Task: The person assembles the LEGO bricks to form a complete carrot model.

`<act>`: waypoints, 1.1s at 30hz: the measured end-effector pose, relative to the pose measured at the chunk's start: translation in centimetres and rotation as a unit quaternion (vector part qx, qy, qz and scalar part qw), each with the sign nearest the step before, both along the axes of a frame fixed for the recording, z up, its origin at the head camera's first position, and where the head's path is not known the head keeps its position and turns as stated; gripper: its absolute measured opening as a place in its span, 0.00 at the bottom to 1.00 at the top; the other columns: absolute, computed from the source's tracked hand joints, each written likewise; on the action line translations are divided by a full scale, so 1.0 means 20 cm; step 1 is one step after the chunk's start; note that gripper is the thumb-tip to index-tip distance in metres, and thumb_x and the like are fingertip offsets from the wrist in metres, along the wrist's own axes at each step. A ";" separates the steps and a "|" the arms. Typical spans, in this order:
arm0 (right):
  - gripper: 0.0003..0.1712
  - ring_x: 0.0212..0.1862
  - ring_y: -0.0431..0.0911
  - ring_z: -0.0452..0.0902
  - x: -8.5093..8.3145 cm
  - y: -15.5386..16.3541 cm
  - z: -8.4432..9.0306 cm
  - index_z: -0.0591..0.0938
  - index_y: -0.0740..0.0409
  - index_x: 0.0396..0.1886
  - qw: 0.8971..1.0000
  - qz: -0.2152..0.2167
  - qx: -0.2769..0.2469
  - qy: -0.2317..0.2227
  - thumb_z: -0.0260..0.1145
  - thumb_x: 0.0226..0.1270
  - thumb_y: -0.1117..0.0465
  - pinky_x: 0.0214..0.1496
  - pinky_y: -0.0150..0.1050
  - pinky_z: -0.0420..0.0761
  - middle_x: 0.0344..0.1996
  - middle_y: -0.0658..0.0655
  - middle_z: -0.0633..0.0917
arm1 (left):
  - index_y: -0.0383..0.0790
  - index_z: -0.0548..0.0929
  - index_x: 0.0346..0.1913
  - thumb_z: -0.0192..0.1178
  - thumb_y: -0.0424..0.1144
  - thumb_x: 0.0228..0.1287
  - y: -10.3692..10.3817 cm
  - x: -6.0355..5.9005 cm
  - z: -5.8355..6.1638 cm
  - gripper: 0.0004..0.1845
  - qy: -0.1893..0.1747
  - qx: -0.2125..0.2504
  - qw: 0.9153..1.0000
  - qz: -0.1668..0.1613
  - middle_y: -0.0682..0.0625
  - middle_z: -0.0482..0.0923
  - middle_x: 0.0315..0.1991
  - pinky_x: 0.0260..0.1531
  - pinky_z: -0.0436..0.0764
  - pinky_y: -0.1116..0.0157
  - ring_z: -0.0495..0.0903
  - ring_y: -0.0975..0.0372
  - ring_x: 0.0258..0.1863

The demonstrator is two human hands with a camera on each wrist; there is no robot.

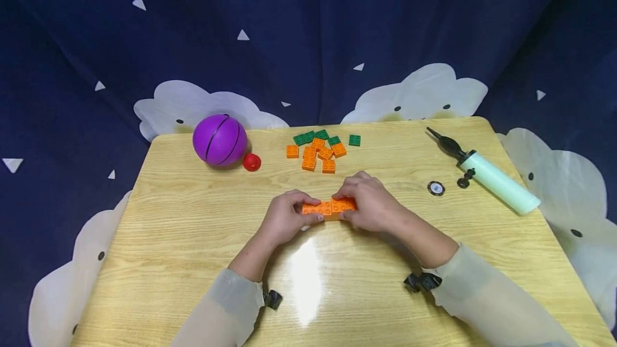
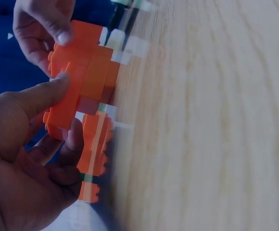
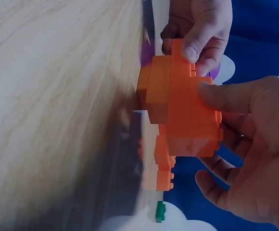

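Note:
Both hands hold one assembly of orange toy building blocks point(image 1: 324, 209) over the middle of the table. My left hand point(image 1: 283, 217) pinches its left end between thumb and fingers, and my right hand point(image 1: 370, 203) grips the right end. In the left wrist view the orange assembly point(image 2: 89, 65) is stepped, with narrower layers towards the tabletop. The right wrist view shows the right thumb pressed against an upper block of the assembly point(image 3: 183, 113), with studs facing away from the table. Fingers hide parts of both ends.
Behind the hands lie loose orange blocks point(image 1: 309, 163) and green blocks point(image 1: 354, 140). A purple ball point(image 1: 219, 140) and small red object point(image 1: 251, 162) are at back left. A hand pump point(image 1: 498, 182), black trinket point(image 1: 465, 178) and poker chip point(image 1: 436, 188) lie right.

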State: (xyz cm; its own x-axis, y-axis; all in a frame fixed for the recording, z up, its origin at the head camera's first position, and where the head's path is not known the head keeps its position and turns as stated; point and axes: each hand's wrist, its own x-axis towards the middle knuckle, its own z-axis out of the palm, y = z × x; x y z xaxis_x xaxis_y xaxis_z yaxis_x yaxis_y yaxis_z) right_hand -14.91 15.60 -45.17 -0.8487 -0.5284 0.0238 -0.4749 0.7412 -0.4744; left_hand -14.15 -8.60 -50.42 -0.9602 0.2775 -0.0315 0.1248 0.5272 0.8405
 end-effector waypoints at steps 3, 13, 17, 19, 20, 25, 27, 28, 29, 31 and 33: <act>0.22 0.56 0.49 0.75 0.00 0.02 -0.01 0.90 0.51 0.52 1.000 -0.003 -0.017 -0.022 0.81 0.56 0.58 0.65 0.52 0.72 0.46 0.46 0.86 | 0.56 0.93 0.45 0.82 0.45 0.54 0.00 0.00 0.00 0.15 -0.005 0.003 1.000 0.002 0.58 0.81 0.33 0.27 0.72 0.65 0.73 0.60 0.27; 0.26 0.57 0.49 0.76 0.02 0.11 -0.08 0.87 0.46 0.57 0.995 -0.044 -0.064 -0.063 0.82 0.57 0.52 0.62 0.53 0.75 0.54 0.48 0.87 | 0.57 0.92 0.45 0.81 0.46 0.54 0.01 -0.01 0.01 0.14 -0.010 -0.007 1.000 -0.001 0.55 0.77 0.28 0.27 0.71 0.64 0.71 0.60 0.26; 0.28 0.57 0.50 0.78 0.02 0.16 -0.11 0.87 0.48 0.58 0.995 -0.052 -0.063 -0.060 0.83 0.56 0.53 0.63 0.55 0.75 0.54 0.50 0.87 | 0.57 0.92 0.44 0.81 0.46 0.54 0.01 -0.01 0.02 0.14 -0.011 -0.011 1.000 0.000 0.55 0.77 0.28 0.26 0.71 0.64 0.71 0.59 0.26; 0.29 0.57 0.52 0.78 0.03 0.17 -0.11 0.87 0.49 0.58 0.995 -0.057 -0.062 -0.061 0.83 0.56 0.54 0.64 0.56 0.75 0.54 0.52 0.87 | 0.57 0.92 0.44 0.82 0.46 0.53 0.01 -0.01 0.02 0.14 -0.011 -0.014 1.000 0.001 0.56 0.78 0.29 0.27 0.71 0.63 0.72 0.59 0.27; 0.29 0.58 0.53 0.78 0.03 0.18 -0.12 0.86 0.50 0.58 0.994 -0.060 -0.061 -0.062 0.83 0.56 0.54 0.64 0.56 0.74 0.55 0.53 0.87 | 0.58 0.92 0.44 0.82 0.46 0.53 0.01 -0.01 0.02 0.15 -0.011 -0.016 1.000 0.001 0.57 0.79 0.30 0.27 0.72 0.63 0.72 0.59 0.27; 0.30 0.60 0.55 0.77 0.04 0.20 -0.13 0.86 0.53 0.60 0.994 -0.071 -0.057 -0.067 0.83 0.57 0.55 0.66 0.57 0.74 0.56 0.55 0.87 | 0.58 0.92 0.44 0.82 0.47 0.53 0.01 -0.01 0.02 0.15 -0.006 -0.026 1.000 0.000 0.60 0.81 0.32 0.28 0.73 0.63 0.73 0.60 0.27; 0.30 0.60 0.55 0.77 0.04 0.20 -0.13 0.85 0.53 0.60 0.993 -0.073 -0.055 -0.072 0.82 0.57 0.55 0.66 0.57 0.74 0.56 0.55 0.86 | 0.58 0.92 0.44 0.82 0.48 0.53 0.00 -0.01 0.02 0.15 -0.002 -0.030 1.000 -0.001 0.61 0.82 0.33 0.29 0.74 0.62 0.74 0.59 0.28; 0.30 0.60 0.55 0.77 0.04 0.20 -0.13 0.85 0.53 0.60 0.993 -0.075 -0.055 -0.074 0.82 0.57 0.55 0.65 0.57 0.74 0.56 0.55 0.86 | 0.58 0.92 0.44 0.82 0.48 0.52 0.00 -0.01 0.02 0.15 0.000 -0.030 1.000 -0.002 0.62 0.82 0.34 0.31 0.74 0.62 0.74 0.59 0.29; 0.29 0.60 0.55 0.77 0.04 0.20 -0.13 0.85 0.53 0.60 0.993 -0.076 -0.055 -0.076 0.82 0.58 0.55 0.66 0.57 0.74 0.56 0.55 0.86 | 0.58 0.92 0.45 0.82 0.48 0.52 0.00 -0.02 0.02 0.16 0.001 -0.030 1.000 -0.004 0.63 0.83 0.36 0.34 0.75 0.61 0.75 0.60 0.32; 0.29 0.60 0.55 0.77 0.04 0.20 -0.13 0.85 0.53 0.59 0.993 -0.077 -0.055 -0.077 0.82 0.58 0.55 0.66 0.57 0.74 0.56 0.56 0.86 | 0.59 0.91 0.45 0.83 0.48 0.51 -0.01 -0.02 0.02 0.16 0.001 -0.025 1.000 -0.010 0.65 0.84 0.40 0.40 0.76 0.59 0.77 0.60 0.37; 0.29 0.60 0.55 0.77 0.04 0.20 -0.13 0.86 0.53 0.59 0.992 -0.078 -0.056 -0.077 0.82 0.58 0.55 0.66 0.57 0.74 0.56 0.56 0.86 | 0.61 0.91 0.45 0.83 0.49 0.51 -0.02 -0.02 0.02 0.17 -0.004 -0.015 1.000 -0.018 0.66 0.84 0.43 0.49 0.76 0.58 0.78 0.62 0.43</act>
